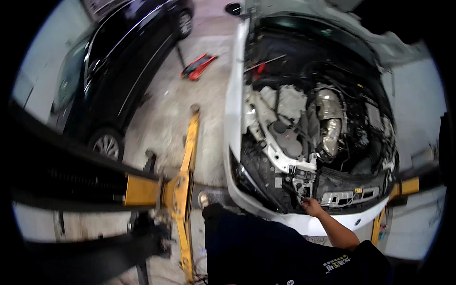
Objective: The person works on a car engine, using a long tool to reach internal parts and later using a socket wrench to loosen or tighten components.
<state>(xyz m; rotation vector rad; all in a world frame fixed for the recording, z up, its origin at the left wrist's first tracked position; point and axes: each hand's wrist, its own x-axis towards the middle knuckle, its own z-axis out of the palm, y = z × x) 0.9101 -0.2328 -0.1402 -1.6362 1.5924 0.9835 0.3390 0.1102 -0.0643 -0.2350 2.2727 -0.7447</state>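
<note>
My right hand [311, 208] reaches over the front edge of a white car [256, 206] with its hood raised. The fingers look curled together at the latch area [303, 186] in the front middle of the engine bay. Anything inside them is too small and blurred to name. Just beyond lies a white metal crossmember [281, 160]. A silver heat-shielded pipe [329, 107] runs along the engine farther back. My left hand does not show.
To my left stands a yellow lift arm [189, 145] on a lift post. A black car [128, 71] is parked farther left. On the floor between the cars sits a red floor jack [199, 66]. A red-handled tool [259, 70] lies at the bay's back left.
</note>
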